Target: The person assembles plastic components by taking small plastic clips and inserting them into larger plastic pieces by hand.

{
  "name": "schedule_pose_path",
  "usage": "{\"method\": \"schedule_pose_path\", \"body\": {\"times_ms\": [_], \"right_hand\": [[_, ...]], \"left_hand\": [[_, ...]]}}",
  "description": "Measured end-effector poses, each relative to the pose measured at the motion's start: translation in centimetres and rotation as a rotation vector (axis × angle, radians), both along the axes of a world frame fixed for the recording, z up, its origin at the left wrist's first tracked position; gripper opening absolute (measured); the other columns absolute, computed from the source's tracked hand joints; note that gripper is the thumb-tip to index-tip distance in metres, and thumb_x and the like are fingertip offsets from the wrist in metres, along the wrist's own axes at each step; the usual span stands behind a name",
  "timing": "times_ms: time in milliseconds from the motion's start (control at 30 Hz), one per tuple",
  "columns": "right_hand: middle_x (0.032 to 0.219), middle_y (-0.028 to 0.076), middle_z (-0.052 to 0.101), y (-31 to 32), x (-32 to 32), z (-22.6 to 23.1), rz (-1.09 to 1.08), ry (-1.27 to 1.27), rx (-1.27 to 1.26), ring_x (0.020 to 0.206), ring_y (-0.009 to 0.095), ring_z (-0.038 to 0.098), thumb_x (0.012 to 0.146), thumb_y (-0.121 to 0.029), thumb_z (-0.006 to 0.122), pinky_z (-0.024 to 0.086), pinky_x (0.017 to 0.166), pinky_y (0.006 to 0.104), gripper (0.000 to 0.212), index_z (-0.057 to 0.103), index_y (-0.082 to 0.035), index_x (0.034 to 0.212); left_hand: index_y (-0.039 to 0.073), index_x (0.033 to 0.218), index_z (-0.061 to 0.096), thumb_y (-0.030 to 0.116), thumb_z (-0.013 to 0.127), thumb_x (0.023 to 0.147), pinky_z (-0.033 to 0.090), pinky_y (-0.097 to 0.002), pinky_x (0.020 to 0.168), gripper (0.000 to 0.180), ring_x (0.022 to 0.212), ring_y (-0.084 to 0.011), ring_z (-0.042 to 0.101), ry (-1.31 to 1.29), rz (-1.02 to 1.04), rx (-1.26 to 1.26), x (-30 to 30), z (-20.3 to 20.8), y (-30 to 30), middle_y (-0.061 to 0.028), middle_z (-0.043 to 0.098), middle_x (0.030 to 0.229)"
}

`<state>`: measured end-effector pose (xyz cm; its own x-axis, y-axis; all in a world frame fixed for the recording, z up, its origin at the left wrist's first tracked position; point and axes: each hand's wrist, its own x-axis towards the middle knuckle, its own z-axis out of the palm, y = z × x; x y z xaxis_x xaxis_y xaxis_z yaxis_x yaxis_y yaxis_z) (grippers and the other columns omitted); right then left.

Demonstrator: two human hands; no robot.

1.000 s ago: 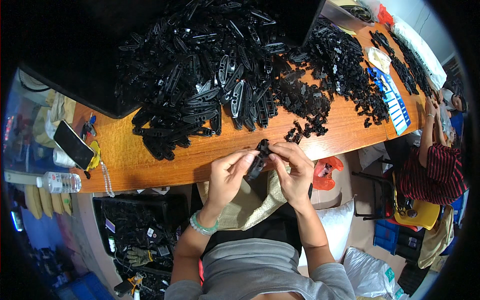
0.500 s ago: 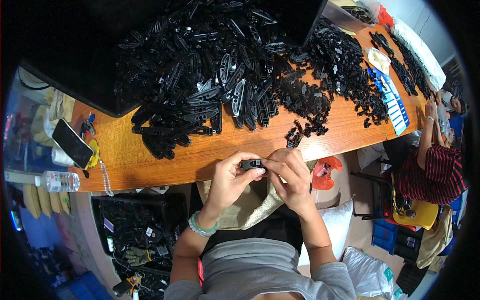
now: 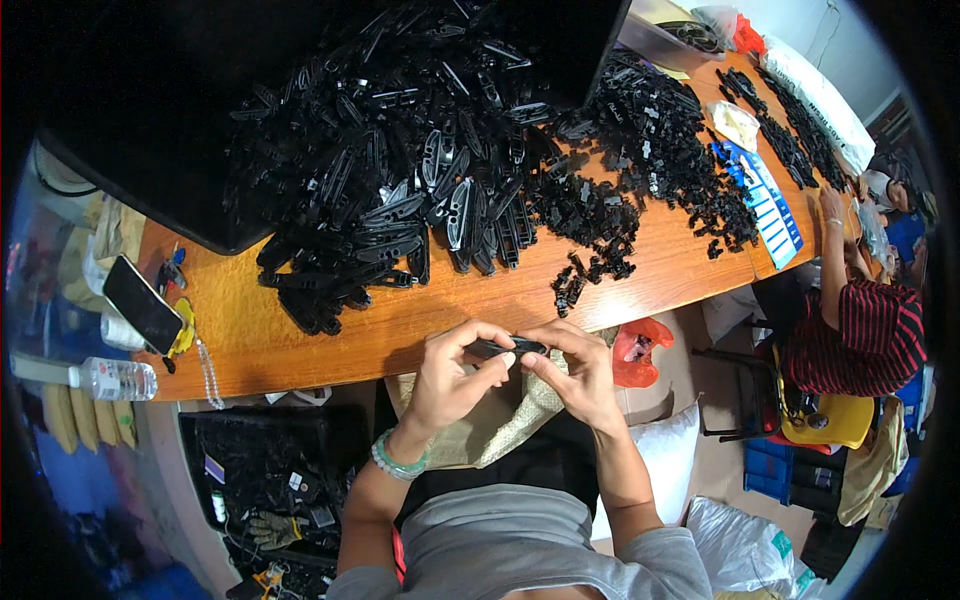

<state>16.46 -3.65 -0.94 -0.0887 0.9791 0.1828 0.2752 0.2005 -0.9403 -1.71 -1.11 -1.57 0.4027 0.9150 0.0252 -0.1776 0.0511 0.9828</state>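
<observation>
Between my two hands, just off the table's near edge, is a small elongated black plastic part [image 3: 527,346]. My left hand [image 3: 452,378] pinches one end between thumb and fingers. The other end is gripped by my right hand [image 3: 578,374], its thumb pressing from below. Fingers cover much of the part, so its details are hidden. Beyond my hands lies a large heap of long black plastic parts [image 3: 455,215]. Small black clips [image 3: 600,215] are spread to the right of that heap.
The wooden table [image 3: 225,335] holds a phone [image 3: 143,303], a water bottle [image 3: 118,379] and a blue-white card [image 3: 770,215]. A woven sack [image 3: 480,445] hangs over my lap. Beside it are a black bin [image 3: 275,430] and a red bag [image 3: 640,350]. A person in a striped shirt [image 3: 850,335] works at right.
My right hand has turned from fingers folded over the part to a thumb-and-finger pinch at its end. Both hands have come slightly lower, and the view has shifted a little.
</observation>
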Motion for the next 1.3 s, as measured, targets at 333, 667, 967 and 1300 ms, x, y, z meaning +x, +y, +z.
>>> {"method": "schedule_pose_path", "body": {"times_ms": [333, 667, 967, 1300], "right_hand": [[0.091, 0.013, 0.062, -0.3, 2.4, -2.1, 0.049, -0.151, 0.006, 0.081, 0.025, 0.061, 0.079, 0.003, 0.062, 0.049, 0.074, 0.0336, 0.027, 0.064, 0.0, 0.105], [0.098, 0.012, 0.058, 3.2, 3.5, -3.6, -0.382, -0.545, 0.359, 0.085, 0.031, 0.06, 0.076, 0.001, 0.067, 0.05, 0.071, 0.0372, 0.019, 0.062, -0.003, 0.093], [0.09, 0.013, 0.056, 3.8, 2.7, -3.4, -0.33, -0.511, 0.361, 0.08, 0.03, 0.057, 0.075, 0.004, 0.065, 0.047, 0.068, 0.0373, 0.015, 0.057, -0.002, 0.087], [0.074, 0.003, 0.061, 3.9, 2.9, -4.0, -0.391, 0.2, -0.141, 0.063, 0.007, 0.058, 0.089, 0.0, 0.056, 0.046, 0.055, 0.0205, 0.002, 0.057, 0.001, 0.089]], "left_hand": [[-0.005, 0.102, 0.062, 0.007, 0.067, 0.084, 0.053, -0.0273, 0.065, 0.022, 0.076, -0.014, 0.065, 0.485, 0.255, 0.261, -0.8, -1.6, 5.4, -0.012, 0.067, 0.088], [-0.003, 0.102, 0.062, 0.018, 0.072, 0.076, 0.05, -0.0384, 0.067, 0.035, 0.074, -0.0303, 0.063, 1.017, 0.593, 0.57, 1.2, -0.6, 11.3, -0.0151, 0.063, 0.086], [0.001, 0.092, 0.055, 0.0, 0.069, 0.079, 0.045, -0.021, 0.057, 0.02, 0.066, -0.0069, 0.053, 0.227, 0.56, 0.312, 0.3, -2.5, 6.2, -0.0018, 0.057, 0.075], [-0.002, 0.109, 0.057, -0.006, 0.067, 0.079, 0.048, -0.0217, 0.077, 0.031, 0.09, -0.0102, 0.06, 0.11, 0.287, 0.085, 2.2, -3.9, 1.1, -0.0068, 0.063, 0.098]]}}
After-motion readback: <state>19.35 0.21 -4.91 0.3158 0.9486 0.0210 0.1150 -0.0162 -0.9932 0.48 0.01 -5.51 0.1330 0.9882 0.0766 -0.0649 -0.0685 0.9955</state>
